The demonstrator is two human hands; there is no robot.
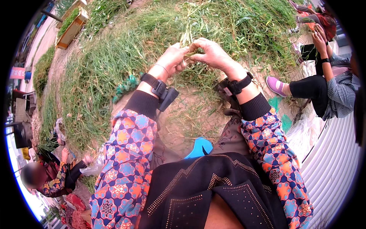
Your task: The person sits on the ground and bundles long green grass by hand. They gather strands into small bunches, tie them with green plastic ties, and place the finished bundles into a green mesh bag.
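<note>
My left hand (173, 58) grips a small bunch of pale green plant stems (186, 37) near their cut ends. The leafy tops point away from me, over a broad heap of loose greens (154, 25). Beside it, my right hand (211, 53) meets the bunch with thumb and forefinger pinched on a few thin stems. Its other fingers are partly hidden. Both hands are held in front of me, above the near edge of the heap. A black strap with a device sits on each wrist.
Green plastic strips (125, 86) lie at left on the greens. A blue plastic piece (200, 147) shows between my knees. At right sits a person in purple shoes (276, 86), beside clear plastic sheeting (306, 128). Another person (57, 177) sits at lower left. A box of greens (71, 27) stands at upper left.
</note>
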